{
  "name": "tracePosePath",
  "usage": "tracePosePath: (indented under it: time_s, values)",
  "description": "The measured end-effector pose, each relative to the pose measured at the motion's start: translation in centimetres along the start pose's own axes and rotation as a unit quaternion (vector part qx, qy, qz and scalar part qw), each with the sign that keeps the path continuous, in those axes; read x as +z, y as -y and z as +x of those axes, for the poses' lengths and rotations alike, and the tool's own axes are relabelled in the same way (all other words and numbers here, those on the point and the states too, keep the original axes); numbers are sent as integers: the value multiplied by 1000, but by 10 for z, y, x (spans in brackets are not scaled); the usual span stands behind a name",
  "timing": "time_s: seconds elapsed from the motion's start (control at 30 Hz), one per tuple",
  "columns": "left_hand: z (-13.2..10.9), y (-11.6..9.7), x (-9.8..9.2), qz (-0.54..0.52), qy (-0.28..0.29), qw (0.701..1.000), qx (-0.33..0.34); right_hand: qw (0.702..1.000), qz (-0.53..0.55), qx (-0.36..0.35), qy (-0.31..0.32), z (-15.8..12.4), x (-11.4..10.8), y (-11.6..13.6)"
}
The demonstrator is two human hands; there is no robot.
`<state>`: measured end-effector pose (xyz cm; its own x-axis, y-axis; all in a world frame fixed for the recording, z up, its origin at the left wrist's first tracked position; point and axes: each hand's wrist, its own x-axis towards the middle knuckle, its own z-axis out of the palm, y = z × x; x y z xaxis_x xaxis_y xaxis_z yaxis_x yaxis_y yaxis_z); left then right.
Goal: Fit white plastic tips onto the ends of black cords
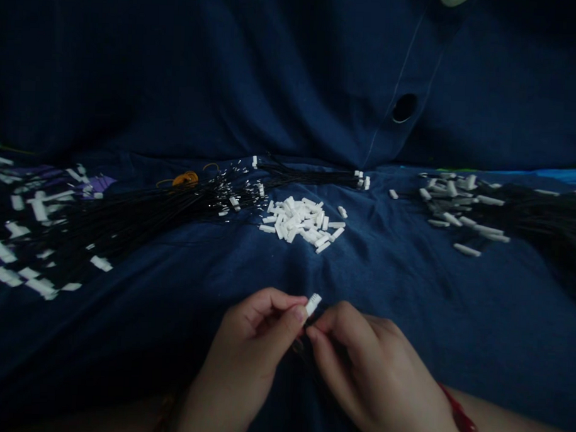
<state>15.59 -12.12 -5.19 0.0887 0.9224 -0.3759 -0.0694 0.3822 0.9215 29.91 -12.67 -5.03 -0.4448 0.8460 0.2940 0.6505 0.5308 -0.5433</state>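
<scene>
Between thumb and forefinger, my left hand grips a white plastic connector housing, its slotted end tilted up to the right. Close beside it, my right hand is closed in a pinch at the housing's lower end. What it pinches looks like a thin black wire, mostly hidden by the fingers and dim against the cloth. A loose pile of white connector housings lies on the dark blue cloth just beyond both hands.
At left lies a bundle of black wires with bare metal ends and white connectors. Another wire bundle with white connectors is at right. An orange coil sits behind the left bundle. Blue fabric with a dark hole rises behind.
</scene>
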Motion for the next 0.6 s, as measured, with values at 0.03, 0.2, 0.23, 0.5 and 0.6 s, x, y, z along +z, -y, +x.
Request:
tracePosePath:
  time_s: [0.03,0.2,0.23,0.5,0.6]
  values:
    - [0,1,0,5,-1,1000,0,1000,-3,1,0,0,1,0]
    - [-2,2,-1,15,6,1000,5,1000,-11,1,9,-2,-4,3]
    - [-2,1,-2,13,11,1000,6,1000,-14,-8,14,-2,-8,3]
    - [-3,-22,-4,2,77,997,-4,983,139,62,103,22,-54,-4]
    - [0,-41,-10,-12,161,986,-34,947,262,82,164,31,-85,-6]
